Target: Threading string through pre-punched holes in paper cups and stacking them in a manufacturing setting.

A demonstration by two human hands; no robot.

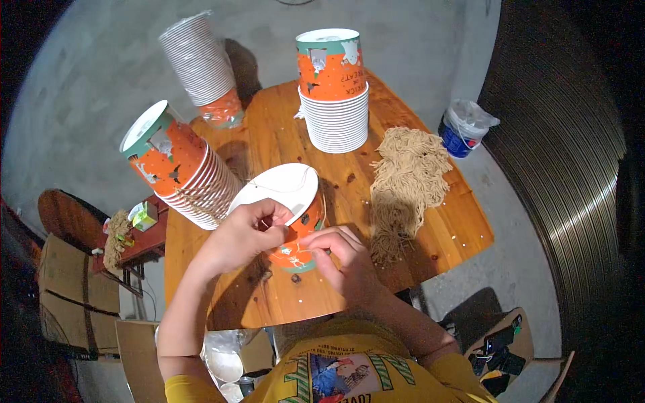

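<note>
An orange paper bucket (310, 225) with a white inside and a green base band stands tilted on the table in front of me. A thin tan cord lies over its mouth and hangs down its side. My left hand (252, 232) is closed at the near rim, fingers at the mouth and thumb against the outer wall. On the bucket's right side, my right hand (341, 258) pinches thumb to index finger, with a thin cord (293, 252) running toward it across the orange wall. The fingertips hide exactly where the cord passes.
Nested orange buckets stand upside down in a left stack (175, 154) and a back stack (334, 74). A plastic-wrapped stack (201, 64) leans behind. Tan cords (410, 178) lie heaped on the wooden table (269, 302). A blue lined pail (460, 138) sits beyond the right edge.
</note>
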